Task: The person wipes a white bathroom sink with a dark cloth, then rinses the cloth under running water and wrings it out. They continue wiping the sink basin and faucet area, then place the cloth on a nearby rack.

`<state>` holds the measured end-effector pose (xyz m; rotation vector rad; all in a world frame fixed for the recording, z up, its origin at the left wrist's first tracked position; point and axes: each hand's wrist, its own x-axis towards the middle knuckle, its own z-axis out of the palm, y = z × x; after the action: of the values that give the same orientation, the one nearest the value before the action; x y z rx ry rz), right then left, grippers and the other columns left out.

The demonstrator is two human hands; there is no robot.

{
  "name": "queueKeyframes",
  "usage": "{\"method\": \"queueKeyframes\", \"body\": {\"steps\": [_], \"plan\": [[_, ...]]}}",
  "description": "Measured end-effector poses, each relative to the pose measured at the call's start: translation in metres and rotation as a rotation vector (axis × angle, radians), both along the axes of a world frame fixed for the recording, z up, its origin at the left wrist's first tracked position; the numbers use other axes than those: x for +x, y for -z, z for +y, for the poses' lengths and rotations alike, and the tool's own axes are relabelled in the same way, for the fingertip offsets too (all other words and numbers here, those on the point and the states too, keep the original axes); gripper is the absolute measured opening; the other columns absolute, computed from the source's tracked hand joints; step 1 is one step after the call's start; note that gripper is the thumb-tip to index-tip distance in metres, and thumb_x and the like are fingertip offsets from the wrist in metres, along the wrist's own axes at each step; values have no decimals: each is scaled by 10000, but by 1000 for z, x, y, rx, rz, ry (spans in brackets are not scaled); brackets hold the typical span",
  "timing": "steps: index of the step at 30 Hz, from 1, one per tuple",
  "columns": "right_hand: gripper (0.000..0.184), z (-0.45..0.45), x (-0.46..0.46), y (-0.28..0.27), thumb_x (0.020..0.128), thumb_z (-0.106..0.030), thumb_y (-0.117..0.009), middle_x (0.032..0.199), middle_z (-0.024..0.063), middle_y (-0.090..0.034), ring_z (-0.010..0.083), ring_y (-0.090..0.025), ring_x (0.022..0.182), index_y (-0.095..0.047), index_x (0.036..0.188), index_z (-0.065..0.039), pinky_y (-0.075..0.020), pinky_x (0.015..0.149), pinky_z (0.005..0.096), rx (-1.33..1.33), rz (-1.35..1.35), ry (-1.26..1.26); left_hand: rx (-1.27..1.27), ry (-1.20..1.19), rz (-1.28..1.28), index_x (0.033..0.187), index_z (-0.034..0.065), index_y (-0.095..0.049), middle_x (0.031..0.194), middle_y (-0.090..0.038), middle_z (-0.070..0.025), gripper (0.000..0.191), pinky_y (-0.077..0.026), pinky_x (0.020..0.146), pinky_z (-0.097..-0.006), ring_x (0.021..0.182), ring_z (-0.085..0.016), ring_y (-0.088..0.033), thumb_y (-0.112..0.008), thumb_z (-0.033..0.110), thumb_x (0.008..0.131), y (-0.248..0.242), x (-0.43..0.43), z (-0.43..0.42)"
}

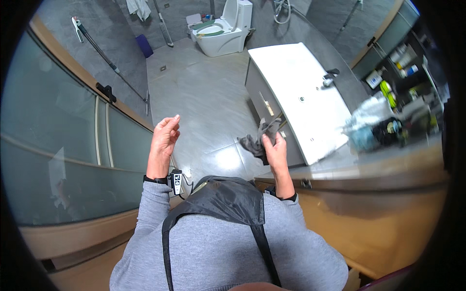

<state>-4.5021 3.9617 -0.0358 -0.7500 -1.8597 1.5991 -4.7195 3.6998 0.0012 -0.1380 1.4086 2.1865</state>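
My right hand (275, 150) grips a crumpled dark grey cloth (255, 143), thumb on top, in front of the grey drawers of a vanity cabinet (260, 92). Part of the cloth hangs down to the left of the fingers. A white washbasin top (296, 83) with a dark tap (330, 77) lies just beyond that hand. My left hand (166, 136) is raised near the frosted glass door (120, 134), its fingers curled in and the thumb laid against them. Nothing shows in it. A black apron (225, 200) covers my chest.
A white toilet (224, 34) with its lid up stands against the far wall. A long-handled mop (105, 56) leans at the left, beside a purple board (144, 46). Bottles and bags, including a clear plastic bag (367, 112), crowd the right. A wooden door (371, 218) is close at my right.
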Motion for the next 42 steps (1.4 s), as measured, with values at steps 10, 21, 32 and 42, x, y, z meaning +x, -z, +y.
{"method": "queueKeyframes", "body": {"steps": [10, 21, 32, 42], "plan": [[190, 106, -232, 40, 908, -108, -593, 874, 29, -645, 102, -561, 818, -632, 1050, 11, -463, 765, 273, -97, -51, -20, -86, -122, -70, 782, 151, -601, 655, -534, 61, 208, -446, 538, -183, 606, -45, -528, -803, 199, 797, 53, -264, 48], [281, 211, -516, 39, 898, -155, -607, 948, 112, -682, 157, -602, 863, -615, 1128, 6, -469, 824, 304, 169, -248, 69, -119, 47, -53, 816, 125, -597, 650, -538, 54, 201, -454, 449, -169, 525, -44, -524, -784, 196, 818, 54, -679, 188], [272, 357, -726, 101, 934, -171, -616, 912, 53, -661, 109, -561, 829, -626, 1114, 33, -456, 777, 263, 204, -434, 429, -152, 138, -412, 690, 138, -534, 581, -473, 60, 320, -368, 427, -195, 450, -47, -397, -822, 241, 784, 135, -1030, 357], [342, 432, -997, 81, 909, -226, -640, 837, 173, -659, 145, -566, 729, -604, 1128, 35, -486, 709, 303, 251, -417, 287, -311, 154, -527, 705, 127, -561, 592, -487, 44, 280, -360, 422, -217, 462, -74, -420, -827, 187, 770, 204, -1286, 455]]}}
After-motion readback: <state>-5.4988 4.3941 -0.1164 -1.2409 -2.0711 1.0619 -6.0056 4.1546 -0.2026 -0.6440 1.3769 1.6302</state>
